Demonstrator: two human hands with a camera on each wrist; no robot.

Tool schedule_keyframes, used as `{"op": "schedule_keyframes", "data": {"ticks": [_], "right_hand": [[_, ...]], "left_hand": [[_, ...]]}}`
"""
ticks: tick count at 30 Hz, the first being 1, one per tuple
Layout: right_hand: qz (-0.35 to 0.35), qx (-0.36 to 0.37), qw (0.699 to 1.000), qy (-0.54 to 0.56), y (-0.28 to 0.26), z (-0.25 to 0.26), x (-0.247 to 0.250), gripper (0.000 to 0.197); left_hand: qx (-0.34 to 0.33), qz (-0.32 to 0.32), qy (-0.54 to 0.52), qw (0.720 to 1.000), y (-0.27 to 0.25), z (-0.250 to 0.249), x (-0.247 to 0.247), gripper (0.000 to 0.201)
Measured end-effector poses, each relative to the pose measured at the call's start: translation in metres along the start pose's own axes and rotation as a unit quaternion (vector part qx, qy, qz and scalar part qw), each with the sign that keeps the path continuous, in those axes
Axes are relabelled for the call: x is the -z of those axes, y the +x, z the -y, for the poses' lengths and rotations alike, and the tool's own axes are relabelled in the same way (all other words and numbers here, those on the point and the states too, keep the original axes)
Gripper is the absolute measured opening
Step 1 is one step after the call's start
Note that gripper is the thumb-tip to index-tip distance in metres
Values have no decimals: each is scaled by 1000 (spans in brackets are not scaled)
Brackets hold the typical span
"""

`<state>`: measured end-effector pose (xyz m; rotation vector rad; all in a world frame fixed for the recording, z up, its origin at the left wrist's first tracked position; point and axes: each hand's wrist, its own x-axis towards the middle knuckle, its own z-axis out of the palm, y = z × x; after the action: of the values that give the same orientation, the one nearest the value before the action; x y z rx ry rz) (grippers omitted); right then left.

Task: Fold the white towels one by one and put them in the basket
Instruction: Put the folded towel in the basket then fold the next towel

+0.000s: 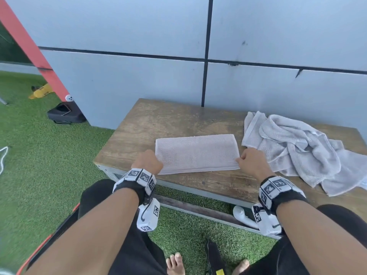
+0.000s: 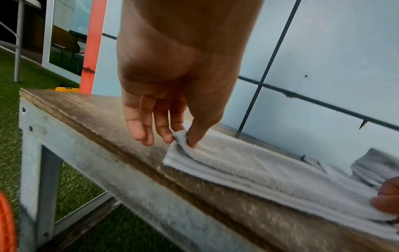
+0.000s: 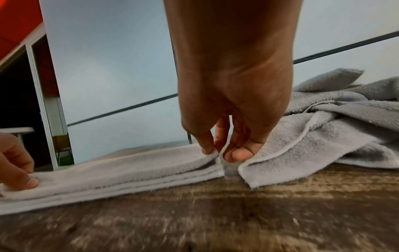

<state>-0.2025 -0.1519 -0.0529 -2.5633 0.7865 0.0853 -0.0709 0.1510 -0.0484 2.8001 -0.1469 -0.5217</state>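
A white towel (image 1: pixel 196 153) folded into a long strip lies flat across the middle of the wooden table (image 1: pixel 174 120). My left hand (image 1: pixel 150 162) pinches the strip's left end, thumb and forefinger on the top layers (image 2: pixel 183 136). At the right end my right hand (image 1: pixel 250 158) pinches the top layers between thumb and fingers (image 3: pixel 218 153). A crumpled pile of white towels (image 1: pixel 297 149) lies just right of the strip, its edge (image 3: pixel 291 153) touching my right hand. No basket shows in any view.
The table stands against a grey panelled wall (image 1: pixel 198 56), its metal frame (image 2: pixel 86 163) at the near edge. Green artificial grass (image 1: pixel 39 155) surrounds it. A black case (image 1: pixel 65 114) and a yellow object (image 1: pixel 39 92) lie on the grass at left. My knees sit close below the table.
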Motion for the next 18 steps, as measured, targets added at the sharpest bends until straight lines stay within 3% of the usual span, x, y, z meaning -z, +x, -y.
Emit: {"op": "schedule_keyframes", "data": {"ticks": [1,4,6,15,18], "right_hand": [[-3,-1,1000,12,1,0,2,40],[-25,-9,998,50,4,0,16,37],[-25,-12,997,65,5,0,25,40],[81,-49,995,30,2,-13,14,31],[38,-61,997,8,-1,-5,16,15]], "left_hand": [[1,-10,-9,1000,2,-1,2,15],[3,-37,-58,998,8,-2,14,33],[12,-46,-85,995,7,-2,21,33],[63,42,-109,991,1,4,-4,13],[54,-8,-62,997,5,-5,-3,38]]}}
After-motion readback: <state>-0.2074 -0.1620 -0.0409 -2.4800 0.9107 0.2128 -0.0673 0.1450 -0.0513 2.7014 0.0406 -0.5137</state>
